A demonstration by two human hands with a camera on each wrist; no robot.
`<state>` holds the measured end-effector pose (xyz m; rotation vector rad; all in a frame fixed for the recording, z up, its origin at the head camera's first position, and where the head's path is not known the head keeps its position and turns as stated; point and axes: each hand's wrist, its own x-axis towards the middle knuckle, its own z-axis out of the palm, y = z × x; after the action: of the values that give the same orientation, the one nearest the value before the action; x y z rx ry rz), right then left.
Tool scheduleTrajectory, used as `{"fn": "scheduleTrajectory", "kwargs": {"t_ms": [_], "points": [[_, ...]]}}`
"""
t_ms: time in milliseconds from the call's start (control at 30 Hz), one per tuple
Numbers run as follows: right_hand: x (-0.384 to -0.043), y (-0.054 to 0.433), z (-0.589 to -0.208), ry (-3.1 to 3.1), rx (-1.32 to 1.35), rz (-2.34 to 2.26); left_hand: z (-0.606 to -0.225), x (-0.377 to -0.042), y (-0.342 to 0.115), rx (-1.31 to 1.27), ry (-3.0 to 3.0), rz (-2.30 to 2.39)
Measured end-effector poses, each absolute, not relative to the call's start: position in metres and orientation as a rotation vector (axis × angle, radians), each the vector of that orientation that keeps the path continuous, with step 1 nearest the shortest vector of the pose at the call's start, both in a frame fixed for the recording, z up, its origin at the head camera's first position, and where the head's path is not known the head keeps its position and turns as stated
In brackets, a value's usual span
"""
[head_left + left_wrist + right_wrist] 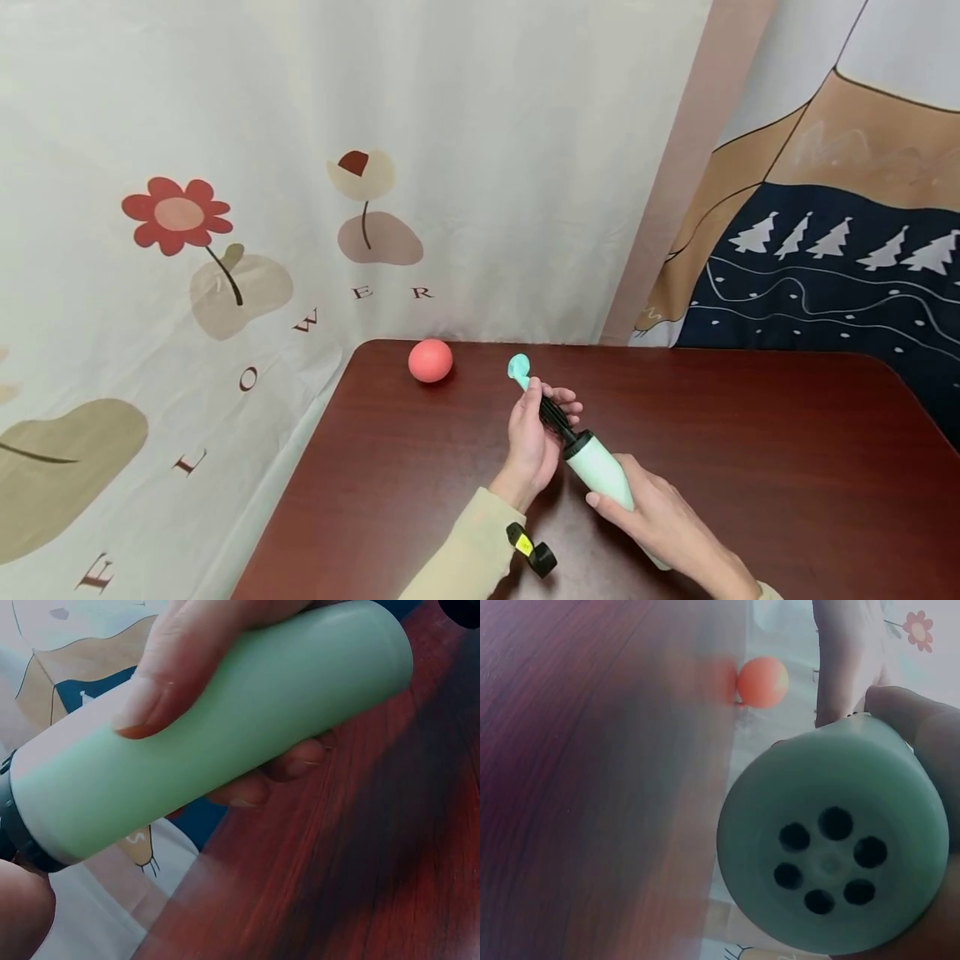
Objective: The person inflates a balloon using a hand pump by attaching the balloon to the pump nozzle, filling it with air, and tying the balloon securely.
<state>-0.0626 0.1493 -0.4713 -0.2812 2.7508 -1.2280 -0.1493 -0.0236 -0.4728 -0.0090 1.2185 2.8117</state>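
A mint-green hand balloon pump (600, 471) with a black collar and black front end slants over the table. My right hand (667, 508) grips its green body, thumb along one side and fingers wrapped beneath, as the left wrist view shows too. At the black front end is my left hand (536, 429), its thumb at the neck of a limp turquoise balloon (518, 367) and its other fingers loosely curved behind the nozzle. The pump's round end (829, 877), with several dark holes, faces the right wrist camera.
A small inflated coral-red balloon (431, 361) rests near the back left corner of the dark red-brown table (750, 433). Behind the table hangs a pale curtain (510, 167) with printed flowers. A patterned cloth (832, 258) hangs to its right.
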Motion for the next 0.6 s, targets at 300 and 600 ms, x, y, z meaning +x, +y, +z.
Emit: {"fn": "scheduleTrajectory", "kwargs": {"t_ms": [300, 600], "points": [[-0.061, 0.15, -0.472, 2.758, -0.312, -1.223, -0.472, -0.153, -0.015, -0.082, 1.292, 2.866], [-0.053, 0.161, -0.477, 2.723, -0.331, -1.24, -0.471, -0.157, -0.011, -0.147, 1.232, 2.883]]}}
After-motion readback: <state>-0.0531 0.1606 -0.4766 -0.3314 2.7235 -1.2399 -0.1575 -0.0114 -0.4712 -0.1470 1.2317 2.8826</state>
